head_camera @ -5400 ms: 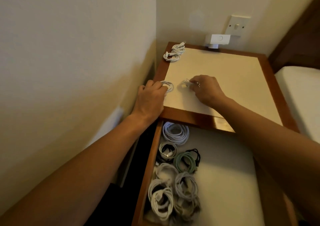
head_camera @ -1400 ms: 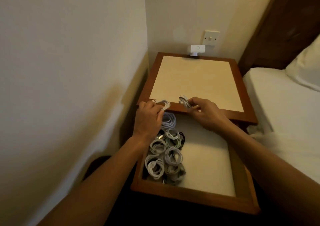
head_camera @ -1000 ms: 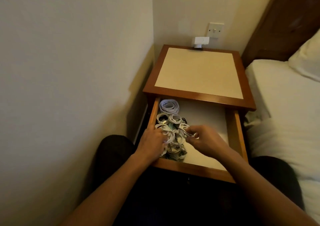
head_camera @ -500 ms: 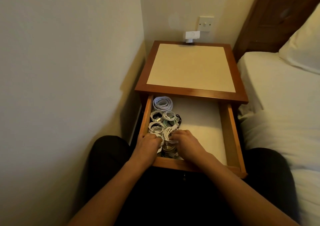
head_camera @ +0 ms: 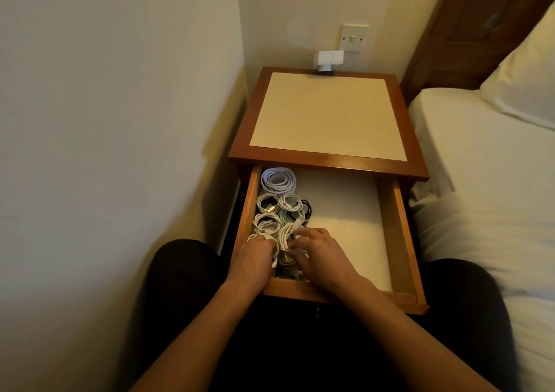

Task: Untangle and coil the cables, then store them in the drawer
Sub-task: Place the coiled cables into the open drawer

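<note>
- Open wooden drawer (head_camera: 402,241) with pale lining, pulled out from a square wooden bedside table (head_camera: 240,139) with a cream inset top, seen from above.
- Left hand (head_camera: 255,256) at the drawer's 7 o'clock corner, fingers curled down over a small white coiled cable (head_camera: 260,236); whether closed on it or merely resting cannot be told.
- Right hand (head_camera: 318,253) just beside the left, at about 6 o'clock along the front edge, fingers loosely spread and pressing onto another white coiled cable (head_camera: 286,235); a firm pinch not visible.
- Stored coils packed in a column along the drawer's left wall, from 11 o'clock down to 7 o'clock: a large white looped cable (head_camera: 277,180) at the far end, then smaller white coils (head_camera: 289,202), a pale green coiled cable (head_camera: 286,214) and a black coiled cable (head_camera: 306,208) touching one another.
- Right half of the drawer floor showing only lining.
- Table top bare; white plug-in adapter (head_camera: 329,59) at 12 o'clock behind it, below a white wall switch plate (head_camera: 355,37).
- White-sheeted bed (head_camera: 480,166) at 3 o'clock, with a white pillow (head_camera: 528,85) at 2 o'clock against a dark wooden headboard (head_camera: 480,16).
- Dark-clothed knees at the lower edge, either side of the forearms.
</note>
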{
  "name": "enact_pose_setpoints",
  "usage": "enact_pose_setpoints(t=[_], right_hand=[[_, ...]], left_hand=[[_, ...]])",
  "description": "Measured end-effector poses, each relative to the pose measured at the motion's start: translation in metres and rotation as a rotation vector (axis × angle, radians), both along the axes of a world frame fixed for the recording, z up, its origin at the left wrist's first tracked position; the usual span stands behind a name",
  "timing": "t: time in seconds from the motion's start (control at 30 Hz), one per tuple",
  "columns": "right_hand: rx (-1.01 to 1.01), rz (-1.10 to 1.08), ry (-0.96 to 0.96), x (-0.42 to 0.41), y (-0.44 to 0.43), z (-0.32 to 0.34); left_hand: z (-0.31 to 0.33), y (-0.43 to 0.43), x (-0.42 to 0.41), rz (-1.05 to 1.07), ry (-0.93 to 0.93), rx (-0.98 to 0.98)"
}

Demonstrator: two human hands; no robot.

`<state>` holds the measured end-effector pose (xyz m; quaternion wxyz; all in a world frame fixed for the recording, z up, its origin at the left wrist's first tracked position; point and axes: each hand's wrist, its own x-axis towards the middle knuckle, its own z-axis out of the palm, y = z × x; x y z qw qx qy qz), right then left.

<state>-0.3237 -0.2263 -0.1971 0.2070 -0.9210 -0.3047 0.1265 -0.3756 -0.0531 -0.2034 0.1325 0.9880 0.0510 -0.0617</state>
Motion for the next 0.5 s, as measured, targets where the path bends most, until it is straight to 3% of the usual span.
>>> enact_pose_setpoints(t=[0.13, 0.3, 0.5], right_hand=[[0.091, -0.075, 0.037, 0.003, 0.008, 0.001], [-0.018, -0.061, 0.068, 0.014, 0.016, 0.004], [-0.025, -0.083, 0.133, 0.025, 0.011, 0.006]], left_hand=[[-0.003, 0.001, -0.001, 0.02, -0.044, -0.048], [-0.012, -0.005, -0.002, 0.13, -0.118, -0.307], [-0.021, -0.006, 0.002, 0.156, -0.072, -0.287]])
